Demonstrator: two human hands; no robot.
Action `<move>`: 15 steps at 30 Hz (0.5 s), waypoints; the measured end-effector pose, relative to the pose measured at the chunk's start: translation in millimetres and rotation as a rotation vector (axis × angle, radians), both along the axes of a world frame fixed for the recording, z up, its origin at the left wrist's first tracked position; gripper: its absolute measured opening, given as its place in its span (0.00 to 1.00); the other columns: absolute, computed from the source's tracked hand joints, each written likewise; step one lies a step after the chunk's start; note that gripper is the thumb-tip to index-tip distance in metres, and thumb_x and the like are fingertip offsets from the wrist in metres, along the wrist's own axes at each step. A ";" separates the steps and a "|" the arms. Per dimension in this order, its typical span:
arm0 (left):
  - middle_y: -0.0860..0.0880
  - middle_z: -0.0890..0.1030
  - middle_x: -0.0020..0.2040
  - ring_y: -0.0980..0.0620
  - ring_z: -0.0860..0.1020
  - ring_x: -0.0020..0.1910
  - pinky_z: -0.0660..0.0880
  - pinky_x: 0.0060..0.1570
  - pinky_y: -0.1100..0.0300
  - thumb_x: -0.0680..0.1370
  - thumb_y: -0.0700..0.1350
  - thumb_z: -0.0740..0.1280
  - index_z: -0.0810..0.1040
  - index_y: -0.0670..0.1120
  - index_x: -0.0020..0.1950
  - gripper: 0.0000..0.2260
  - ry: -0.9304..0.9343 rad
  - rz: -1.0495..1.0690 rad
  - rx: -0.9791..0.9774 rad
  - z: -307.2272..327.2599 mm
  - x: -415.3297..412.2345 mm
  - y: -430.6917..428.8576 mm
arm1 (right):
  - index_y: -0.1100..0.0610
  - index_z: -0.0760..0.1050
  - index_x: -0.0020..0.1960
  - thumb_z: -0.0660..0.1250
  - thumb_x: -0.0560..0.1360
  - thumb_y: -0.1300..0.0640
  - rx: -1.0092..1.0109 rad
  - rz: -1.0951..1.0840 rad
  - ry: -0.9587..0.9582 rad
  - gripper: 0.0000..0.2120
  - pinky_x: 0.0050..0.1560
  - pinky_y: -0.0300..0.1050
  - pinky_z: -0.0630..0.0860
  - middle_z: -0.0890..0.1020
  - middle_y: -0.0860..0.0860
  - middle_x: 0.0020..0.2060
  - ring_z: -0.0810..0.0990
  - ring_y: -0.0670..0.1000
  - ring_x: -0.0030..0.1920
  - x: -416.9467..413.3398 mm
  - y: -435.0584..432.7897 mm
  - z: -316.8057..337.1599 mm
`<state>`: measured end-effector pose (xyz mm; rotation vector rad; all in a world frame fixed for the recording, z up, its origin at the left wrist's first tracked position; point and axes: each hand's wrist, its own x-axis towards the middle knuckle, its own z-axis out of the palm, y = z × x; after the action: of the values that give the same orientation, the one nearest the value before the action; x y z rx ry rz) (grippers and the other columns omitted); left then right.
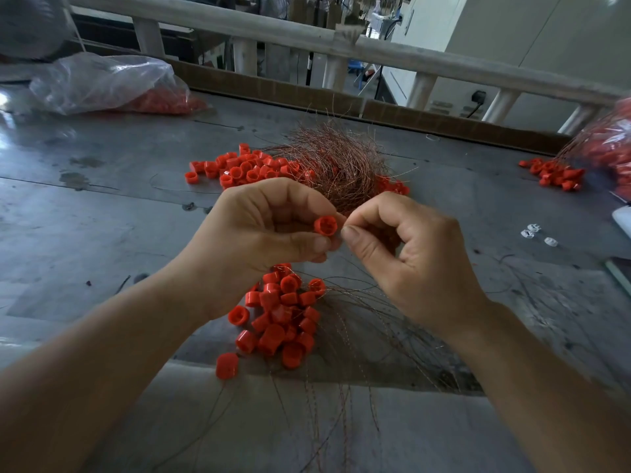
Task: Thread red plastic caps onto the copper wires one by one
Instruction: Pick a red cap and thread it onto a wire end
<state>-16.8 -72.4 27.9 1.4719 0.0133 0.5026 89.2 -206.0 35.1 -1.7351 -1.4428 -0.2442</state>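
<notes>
Plastic bag [102,83], clear and part-filled with red caps, lies at the far left of the grey desk [102,206]. Toward the middle, a loose spread of red caps [246,167] sits behind the hands. The left hand [259,230] is raised above the desk. Its grip is closed on a single red cap [326,226], pinched between thumb and curled fingers with the open mouth facing the camera. Behind it a tangle of copper wires [338,165] fans up from the desk. Below the hands lies a near heap of caps [280,322] with wires trailing from it toward the desk's front edge. The right hand [420,261] has its grip closed, thumb and forefinger pinched together just beside the cap's rim. Whether a strand lies between them is too fine to tell. Further right are small white pieces [532,232], a small cluster of caps [553,174] and a second bag [614,148] at the edge.
</notes>
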 end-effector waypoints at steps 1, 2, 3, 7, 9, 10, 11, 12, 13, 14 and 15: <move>0.45 0.84 0.38 0.52 0.82 0.37 0.78 0.36 0.63 0.59 0.39 0.71 0.80 0.43 0.39 0.10 -0.001 0.004 0.002 0.4 -0.2 -0.1 | 0.60 0.76 0.38 0.66 0.72 0.61 0.002 -0.001 0.000 0.05 0.34 0.28 0.66 0.72 0.38 0.32 0.71 0.38 0.32 -0.2 -0.2 0.3; 0.45 0.84 0.39 0.52 0.82 0.37 0.78 0.36 0.63 0.59 0.39 0.72 0.80 0.43 0.39 0.10 -0.004 0.009 0.002 0.8 -0.1 -0.5 | 0.60 0.76 0.38 0.66 0.72 0.61 0.004 -0.002 0.001 0.05 0.34 0.28 0.66 0.72 0.38 0.31 0.71 0.39 0.31 -0.2 -0.2 0.6; 0.45 0.84 0.39 0.52 0.82 0.36 0.78 0.35 0.63 0.58 0.40 0.72 0.80 0.43 0.39 0.11 -0.009 0.015 -0.002 1.1 -0.1 -0.7 | 0.60 0.76 0.38 0.66 0.72 0.61 0.005 -0.003 0.003 0.05 0.33 0.28 0.66 0.71 0.38 0.31 0.71 0.39 0.31 -0.3 -0.4 0.7; 0.46 0.84 0.40 0.51 0.83 0.38 0.79 0.36 0.63 0.57 0.41 0.73 0.81 0.45 0.37 0.10 -0.023 0.010 -0.026 1.3 -0.2 -0.6 | 0.60 0.76 0.37 0.66 0.71 0.62 -0.003 -0.009 0.007 0.05 0.33 0.27 0.65 0.71 0.38 0.30 0.70 0.39 0.31 -0.5 -0.4 -0.1; 0.46 0.84 0.40 0.51 0.83 0.39 0.79 0.37 0.63 0.57 0.37 0.76 0.83 0.45 0.37 0.11 -0.023 -0.012 -0.044 0.7 -0.1 -0.1 | 0.60 0.76 0.37 0.66 0.71 0.61 -0.006 -0.018 0.016 0.05 0.33 0.28 0.66 0.71 0.39 0.30 0.71 0.39 0.31 0.0 -1.0 -0.5; 0.45 0.84 0.40 0.51 0.83 0.40 0.78 0.38 0.63 0.58 0.37 0.75 0.83 0.45 0.38 0.11 -0.024 -0.028 -0.063 0.2 -0.2 0.6 | 0.60 0.76 0.37 0.66 0.71 0.61 -0.005 -0.024 0.020 0.05 0.32 0.28 0.66 0.71 0.39 0.30 0.71 0.39 0.31 0.2 -1.2 -0.3; 0.45 0.84 0.41 0.51 0.83 0.40 0.78 0.38 0.64 0.59 0.38 0.73 0.83 0.45 0.39 0.10 -0.024 -0.048 -0.088 -0.3 -0.5 1.4 | 0.60 0.76 0.37 0.66 0.72 0.61 -0.002 -0.030 0.021 0.05 0.32 0.28 0.66 0.72 0.39 0.30 0.71 0.40 0.31 0.5 -1.6 0.1; 0.45 0.84 0.41 0.50 0.83 0.41 0.78 0.39 0.64 0.60 0.39 0.72 0.84 0.44 0.41 0.10 -0.024 -0.067 -0.109 -0.7 -0.8 2.1 | 0.60 0.76 0.37 0.66 0.72 0.61 0.002 -0.036 0.021 0.05 0.32 0.28 0.66 0.72 0.39 0.30 0.71 0.40 0.31 1.0 -1.9 0.5; 0.44 0.84 0.42 0.50 0.83 0.42 0.78 0.39 0.64 0.61 0.39 0.71 0.84 0.44 0.42 0.11 -0.022 -0.083 -0.120 -1.0 -0.9 2.9 | 0.60 0.76 0.38 0.66 0.72 0.61 0.004 -0.041 0.021 0.05 0.32 0.28 0.66 0.72 0.40 0.30 0.71 0.40 0.31 1.4 -2.3 0.9; 0.44 0.84 0.42 0.50 0.83 0.42 0.78 0.40 0.64 0.62 0.39 0.70 0.84 0.44 0.43 0.11 -0.019 -0.093 -0.122 -1.6 -0.9 3.4 | 0.60 0.76 0.38 0.66 0.72 0.60 0.005 -0.047 0.024 0.05 0.32 0.28 0.66 0.73 0.40 0.30 0.71 0.40 0.31 1.7 -2.6 1.2; 0.45 0.84 0.43 0.49 0.83 0.43 0.78 0.40 0.64 0.62 0.39 0.70 0.84 0.44 0.44 0.11 -0.016 -0.099 -0.121 -1.9 -1.0 3.6 | 0.59 0.76 0.38 0.66 0.72 0.60 0.005 -0.051 0.027 0.05 0.32 0.28 0.66 0.73 0.41 0.30 0.71 0.41 0.30 1.8 -3.0 1.3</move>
<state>-17.8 -68.8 26.0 1.3428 -0.0410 0.4260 91.0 -209.0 36.5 -1.7662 -1.3785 -0.2509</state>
